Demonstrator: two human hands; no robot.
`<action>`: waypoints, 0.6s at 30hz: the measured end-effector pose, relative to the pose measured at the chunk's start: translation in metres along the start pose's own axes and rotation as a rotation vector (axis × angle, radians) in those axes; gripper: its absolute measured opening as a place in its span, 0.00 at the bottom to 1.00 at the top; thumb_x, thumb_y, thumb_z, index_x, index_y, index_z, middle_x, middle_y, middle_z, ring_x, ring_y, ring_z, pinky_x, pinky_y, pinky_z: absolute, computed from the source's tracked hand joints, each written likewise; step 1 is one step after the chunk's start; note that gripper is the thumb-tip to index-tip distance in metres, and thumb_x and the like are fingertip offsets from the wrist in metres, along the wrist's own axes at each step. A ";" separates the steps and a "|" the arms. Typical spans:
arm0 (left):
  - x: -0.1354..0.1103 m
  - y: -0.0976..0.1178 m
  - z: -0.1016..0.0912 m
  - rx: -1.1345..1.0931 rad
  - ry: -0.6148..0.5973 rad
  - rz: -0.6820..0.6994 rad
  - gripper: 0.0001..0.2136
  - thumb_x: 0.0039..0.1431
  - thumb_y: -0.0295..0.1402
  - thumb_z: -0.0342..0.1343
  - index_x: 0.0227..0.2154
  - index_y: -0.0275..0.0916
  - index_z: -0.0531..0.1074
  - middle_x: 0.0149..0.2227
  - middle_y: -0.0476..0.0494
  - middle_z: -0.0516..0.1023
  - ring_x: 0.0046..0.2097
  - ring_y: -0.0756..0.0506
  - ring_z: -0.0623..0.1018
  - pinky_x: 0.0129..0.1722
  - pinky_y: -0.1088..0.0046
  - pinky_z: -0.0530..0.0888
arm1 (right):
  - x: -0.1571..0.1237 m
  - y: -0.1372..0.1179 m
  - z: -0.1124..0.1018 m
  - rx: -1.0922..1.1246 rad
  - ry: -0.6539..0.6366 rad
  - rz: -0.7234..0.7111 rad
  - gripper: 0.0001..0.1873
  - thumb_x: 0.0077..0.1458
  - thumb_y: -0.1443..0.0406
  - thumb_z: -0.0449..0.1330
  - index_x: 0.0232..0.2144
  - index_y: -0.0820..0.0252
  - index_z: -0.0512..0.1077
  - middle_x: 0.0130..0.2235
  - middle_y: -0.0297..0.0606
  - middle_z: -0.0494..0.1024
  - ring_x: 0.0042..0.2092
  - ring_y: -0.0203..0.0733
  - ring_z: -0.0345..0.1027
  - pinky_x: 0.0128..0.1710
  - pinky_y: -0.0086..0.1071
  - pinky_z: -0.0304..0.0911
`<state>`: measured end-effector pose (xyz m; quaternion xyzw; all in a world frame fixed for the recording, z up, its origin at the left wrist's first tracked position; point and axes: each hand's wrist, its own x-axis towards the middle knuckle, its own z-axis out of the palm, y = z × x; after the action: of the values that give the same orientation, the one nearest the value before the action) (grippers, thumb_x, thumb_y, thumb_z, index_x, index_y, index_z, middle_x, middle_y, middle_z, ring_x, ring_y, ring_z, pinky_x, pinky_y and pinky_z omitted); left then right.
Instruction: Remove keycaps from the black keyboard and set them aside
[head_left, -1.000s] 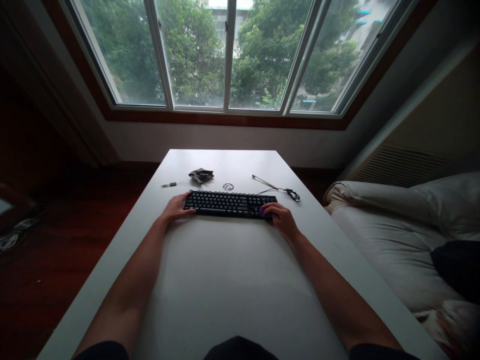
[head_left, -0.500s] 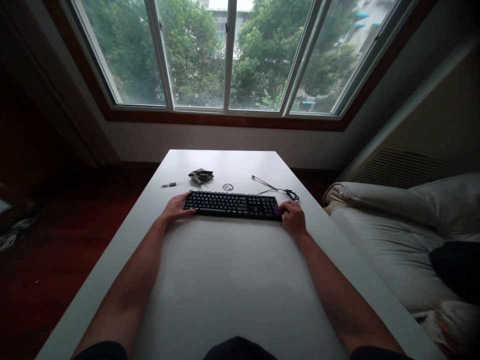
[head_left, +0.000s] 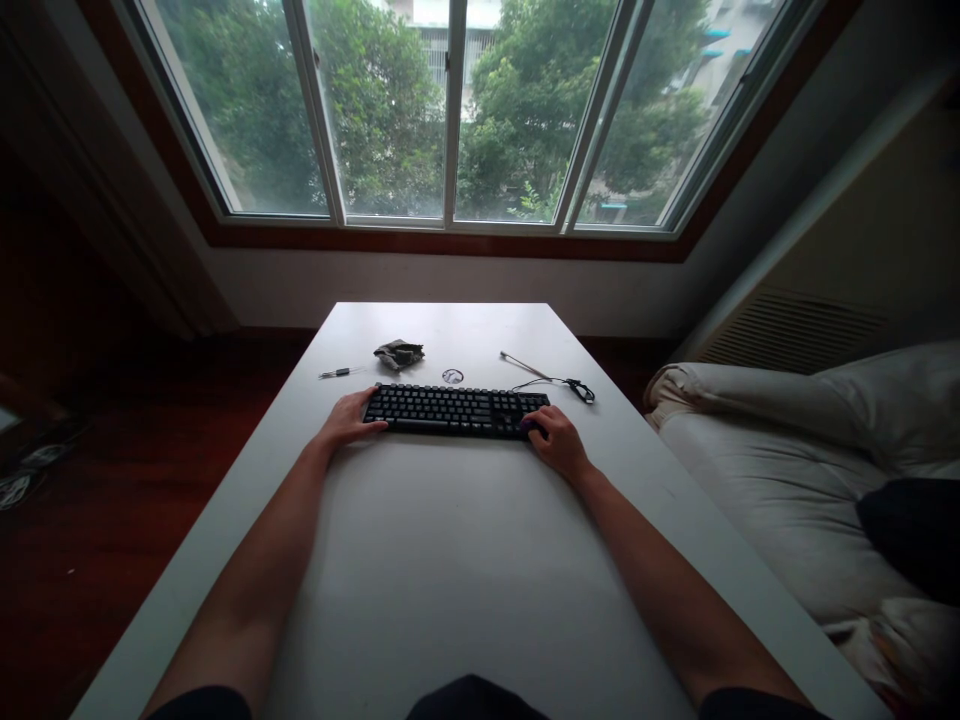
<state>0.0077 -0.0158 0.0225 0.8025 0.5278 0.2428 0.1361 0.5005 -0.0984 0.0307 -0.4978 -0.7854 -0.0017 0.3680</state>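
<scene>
A black computer keyboard [head_left: 442, 408] lies flat across the white table. My left hand [head_left: 349, 416] grips its left end, thumb along the front edge and fingers at the far corner. In my right hand [head_left: 556, 440], closed fingers press a small purple lump [head_left: 529, 425] against the keys at the number-pad end. Most of the lump is hidden under the fingers, and its exact kind is hard to make out. The keyboard's cable [head_left: 580, 390] lies bundled behind the right end.
Behind the keyboard on the table [head_left: 450, 560] lie a crumpled grey cloth [head_left: 399, 354], a slim pen-like tool [head_left: 335, 373], a small round item [head_left: 452, 376] and a thin stick [head_left: 523, 365]. A pale cushioned seat [head_left: 742, 480] stands on the right, below a wide window.
My right hand has moved left with the purple lump, from the keyboard's right edge onto the number pad. The left hand keeps its hold, and the view has shifted slightly.
</scene>
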 end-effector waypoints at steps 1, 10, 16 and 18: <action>0.000 0.001 -0.001 -0.001 -0.001 -0.002 0.45 0.50 0.58 0.63 0.67 0.40 0.63 0.65 0.35 0.69 0.65 0.29 0.69 0.65 0.51 0.65 | 0.000 -0.002 0.000 -0.006 -0.010 -0.007 0.11 0.56 0.71 0.58 0.39 0.55 0.77 0.37 0.41 0.75 0.43 0.50 0.67 0.46 0.42 0.66; -0.001 0.005 -0.003 -0.011 0.004 -0.014 0.45 0.49 0.58 0.63 0.67 0.40 0.63 0.65 0.34 0.70 0.65 0.29 0.69 0.64 0.50 0.65 | 0.003 -0.015 0.000 -0.003 0.134 0.031 0.16 0.65 0.67 0.54 0.51 0.52 0.76 0.44 0.44 0.77 0.48 0.52 0.69 0.50 0.45 0.67; 0.000 0.003 -0.001 -0.019 0.000 -0.012 0.45 0.49 0.59 0.62 0.67 0.39 0.63 0.64 0.34 0.70 0.65 0.29 0.68 0.64 0.50 0.66 | 0.004 -0.015 0.008 -0.045 0.015 -0.032 0.18 0.64 0.69 0.55 0.52 0.52 0.76 0.47 0.44 0.78 0.50 0.53 0.69 0.53 0.46 0.65; 0.000 0.002 -0.001 -0.016 0.000 -0.014 0.45 0.49 0.58 0.62 0.67 0.39 0.63 0.64 0.34 0.70 0.65 0.29 0.69 0.64 0.50 0.66 | 0.004 -0.016 0.011 -0.064 -0.020 -0.051 0.18 0.63 0.70 0.55 0.51 0.52 0.77 0.46 0.43 0.79 0.51 0.53 0.69 0.55 0.47 0.64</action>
<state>0.0089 -0.0171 0.0245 0.7977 0.5312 0.2463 0.1443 0.4811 -0.0992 0.0306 -0.4891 -0.8010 -0.0313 0.3437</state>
